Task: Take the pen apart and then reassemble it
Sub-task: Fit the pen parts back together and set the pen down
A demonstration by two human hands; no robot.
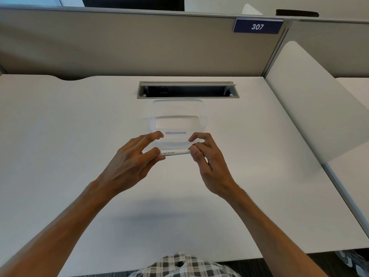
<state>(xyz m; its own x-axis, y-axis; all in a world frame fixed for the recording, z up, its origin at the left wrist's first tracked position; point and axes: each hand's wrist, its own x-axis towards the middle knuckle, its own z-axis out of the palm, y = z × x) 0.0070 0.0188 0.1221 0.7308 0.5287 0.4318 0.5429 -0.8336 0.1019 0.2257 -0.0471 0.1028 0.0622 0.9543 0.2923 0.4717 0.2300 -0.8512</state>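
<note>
A white marker pen (175, 152) with black print on its barrel is held level above the white desk, just in front of a clear plastic container (201, 105). My left hand (131, 160) pinches its left end between thumb and fingers, the other fingers spread. My right hand (207, 156) pinches the right end, with thumb and fingertips curled round it. Both ends of the pen are hidden by my fingers. Inside the container lies a thin blue-grey part (175, 133).
A cable slot (187, 90) with its flap up sits behind the container. A grey partition with a "307" sign (257, 26) closes the back. A white divider panel (311, 100) stands at the right. The desk's front edge is close to my body.
</note>
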